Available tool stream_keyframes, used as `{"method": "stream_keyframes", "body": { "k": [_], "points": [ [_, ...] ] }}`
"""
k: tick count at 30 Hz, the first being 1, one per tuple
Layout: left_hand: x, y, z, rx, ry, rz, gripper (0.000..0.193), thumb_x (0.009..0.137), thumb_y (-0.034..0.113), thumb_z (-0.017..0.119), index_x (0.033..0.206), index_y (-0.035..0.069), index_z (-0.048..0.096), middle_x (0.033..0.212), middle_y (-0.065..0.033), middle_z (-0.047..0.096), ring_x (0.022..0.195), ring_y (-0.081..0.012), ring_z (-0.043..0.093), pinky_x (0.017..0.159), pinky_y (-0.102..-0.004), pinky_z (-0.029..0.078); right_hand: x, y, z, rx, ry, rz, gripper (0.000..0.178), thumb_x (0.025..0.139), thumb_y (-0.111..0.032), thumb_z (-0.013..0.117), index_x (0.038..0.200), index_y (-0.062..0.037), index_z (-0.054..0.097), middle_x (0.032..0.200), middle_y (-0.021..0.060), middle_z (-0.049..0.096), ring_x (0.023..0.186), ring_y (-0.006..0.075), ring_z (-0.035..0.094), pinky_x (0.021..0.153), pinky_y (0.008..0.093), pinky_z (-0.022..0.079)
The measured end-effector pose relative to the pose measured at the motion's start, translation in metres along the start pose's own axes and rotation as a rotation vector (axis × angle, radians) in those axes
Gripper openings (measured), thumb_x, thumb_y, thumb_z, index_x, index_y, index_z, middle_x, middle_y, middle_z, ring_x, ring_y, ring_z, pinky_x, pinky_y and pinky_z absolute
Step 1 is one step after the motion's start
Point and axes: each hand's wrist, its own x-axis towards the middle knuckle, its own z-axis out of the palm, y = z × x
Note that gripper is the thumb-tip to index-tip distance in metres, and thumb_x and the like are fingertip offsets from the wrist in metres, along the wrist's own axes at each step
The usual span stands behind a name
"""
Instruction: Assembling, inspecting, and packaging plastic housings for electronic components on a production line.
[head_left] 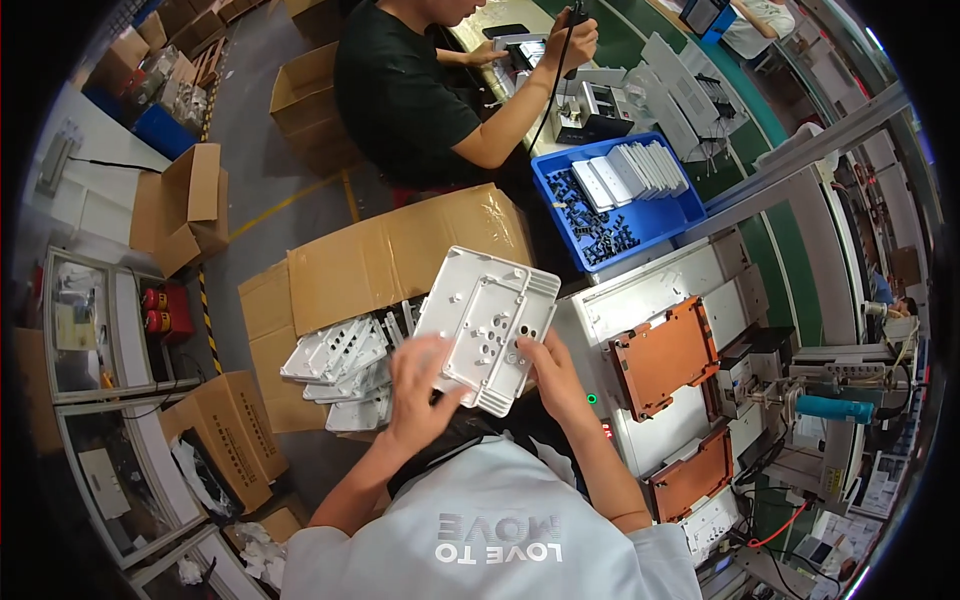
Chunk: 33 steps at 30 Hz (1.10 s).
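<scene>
A white plastic casing (490,330), a shallow panel with raised bosses, ribs and round holes, is tilted in front of my body. My right hand (558,378) grips its right edge, with the thumb on the inner face near the holes. At its lower left edge is my left hand (418,392), the fingers smeared by motion, so a grip there is unclear. Several similar white casings (345,365) lie stacked in an open cardboard box (400,250) beyond my left hand.
On the right, two orange-brown fixtures (665,355) sit on a white machine bed (590,350) beside a blue cylinder (835,408). A blue tray (560,215) holds white panels and small black parts. A co-worker (405,100) sits ahead holding a black tool. Cardboard boxes (225,440) stand left.
</scene>
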Motion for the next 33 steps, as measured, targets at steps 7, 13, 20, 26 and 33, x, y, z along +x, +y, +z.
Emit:
{"method": "stream_keyframes", "body": {
  "k": [7,13,20,26,33],
  "points": [
    [0.002,-0.07,0.005,-0.995,-0.053,-0.831,0.032,0.095,0.019,0.054,0.119,-0.003,0.053,0.107,-0.0092,0.061,0.095,-0.0113,0.058,0.084,-0.025,0.045,-0.006,0.013,0.01,-0.119,-0.044,-0.125,0.043,0.094,-0.026,0.051,0.128,-0.0003,0.047,0.113,0.0061,0.058,0.098,0.0118,0.054,0.085,0.0263,0.043],
    [-0.005,-0.067,0.002,-0.991,0.188,-0.794,0.028,0.096,0.019,0.05,0.115,-0.001,0.055,0.096,-0.0042,0.063,0.084,-0.0091,0.059,0.076,-0.0233,0.047,0.017,0.036,0.001,-0.313,0.011,0.061,0.038,0.095,-0.025,0.05,0.125,-0.0022,0.05,0.107,0.0057,0.06,0.095,0.0103,0.053,0.084,0.0262,0.042],
    [-0.026,-0.096,-0.016,-2.053,0.139,-0.665,0.043,0.098,0.033,0.034,0.117,-0.003,0.048,0.066,-0.0051,0.043,0.046,-0.0131,0.037,0.043,-0.026,0.032,0.078,0.066,-0.015,0.025,-0.101,0.151,0.033,0.091,-0.024,0.051,0.115,-0.002,0.054,0.1,0.0042,0.061,0.089,0.0125,0.059,0.078,0.0277,0.048],
    [-0.032,-0.098,0.001,-2.28,0.042,-0.637,0.047,0.098,0.035,0.034,0.12,-0.003,0.048,0.061,-0.0041,0.041,0.044,-0.0121,0.036,0.041,-0.0262,0.029,0.091,0.072,-0.024,-0.251,-0.115,0.161,0.035,0.091,-0.029,0.055,0.119,-0.0076,0.055,0.104,0.0016,0.062,0.093,0.014,0.059,0.076,0.0322,0.049],
    [-0.023,-0.073,0.0,-1.968,-0.114,-0.883,0.068,0.091,0.058,0.033,0.117,-0.003,0.051,0.064,-0.0104,0.049,0.041,-0.0156,0.039,0.038,-0.0269,0.03,0.123,-0.002,-0.06,-1.0,0.163,-0.43,0.033,0.088,-0.027,0.062,0.109,-0.002,0.061,0.092,0.0168,0.068,0.083,0.0241,0.067,0.072,0.0332,0.051]
  ]
}}
